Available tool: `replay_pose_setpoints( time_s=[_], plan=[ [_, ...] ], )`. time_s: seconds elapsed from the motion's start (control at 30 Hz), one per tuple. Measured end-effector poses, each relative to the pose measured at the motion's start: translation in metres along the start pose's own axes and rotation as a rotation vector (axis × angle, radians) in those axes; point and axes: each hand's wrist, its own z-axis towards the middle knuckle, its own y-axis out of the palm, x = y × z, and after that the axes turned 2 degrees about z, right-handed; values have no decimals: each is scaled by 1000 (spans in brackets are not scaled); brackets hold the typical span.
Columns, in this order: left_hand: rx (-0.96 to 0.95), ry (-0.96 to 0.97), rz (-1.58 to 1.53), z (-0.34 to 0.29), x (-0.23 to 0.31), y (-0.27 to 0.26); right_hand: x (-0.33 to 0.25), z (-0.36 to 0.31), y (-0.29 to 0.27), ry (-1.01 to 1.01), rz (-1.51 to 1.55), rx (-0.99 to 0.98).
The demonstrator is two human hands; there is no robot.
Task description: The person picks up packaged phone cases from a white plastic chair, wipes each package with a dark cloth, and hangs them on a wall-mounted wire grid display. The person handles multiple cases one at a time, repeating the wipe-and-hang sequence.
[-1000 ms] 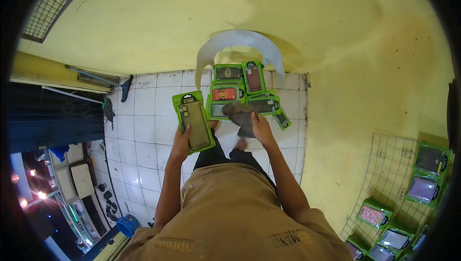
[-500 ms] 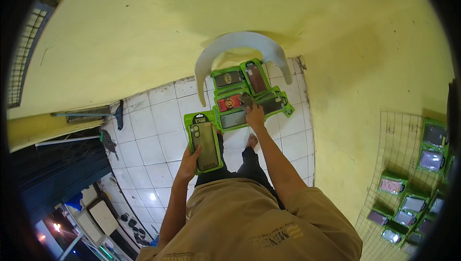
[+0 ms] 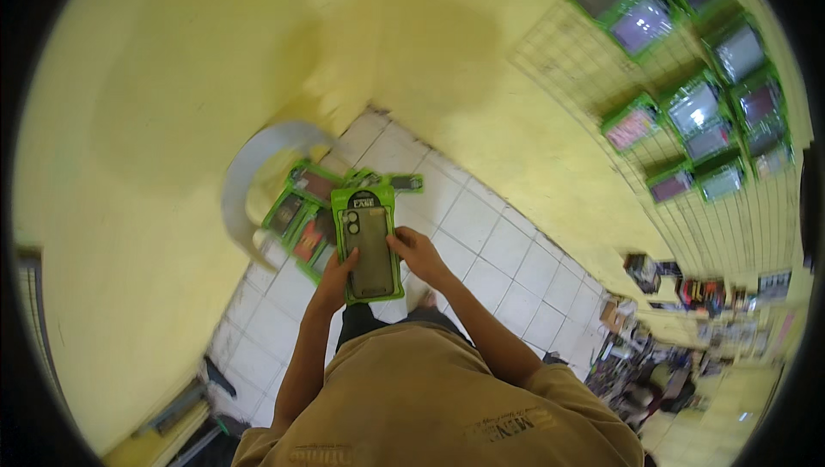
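A green-edged package with a smoky grey phone case is held upright in front of my body. My left hand grips its lower left edge, thumb on the front. My right hand pinches its right edge, thumb on the front and the other fingers partly hidden. Beyond it, several more green phone case packages lie by a curved pale grey chair back. One of them shows a red case. The held package covers part of this group.
On the yellow wall to my right, a wire grid carries several hanging phone case packages. White floor tiles run along the wall. A cluttered heap of goods lies at the lower right. A broom head rests at the lower left.
My view has turned to the right, bringing the wall grid closer to the middle. My right hand has left the packages lying beyond and now grips the held one beside my left hand.
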Motion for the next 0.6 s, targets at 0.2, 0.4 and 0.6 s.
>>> replay_pose_setpoints(
  time_s=[0.2, 0.4, 0.6],
  plan=[
    [-156, 26, 394, 11, -35, 128, 12, -105, -104, -46, 58, 360],
    [-404, 272, 558, 41, -96, 243, 60, -187, -195, -70, 203, 618],
    [-499, 371, 627, 87, -93, 338, 53, -216, -258, 2, 43, 606]
  ],
)
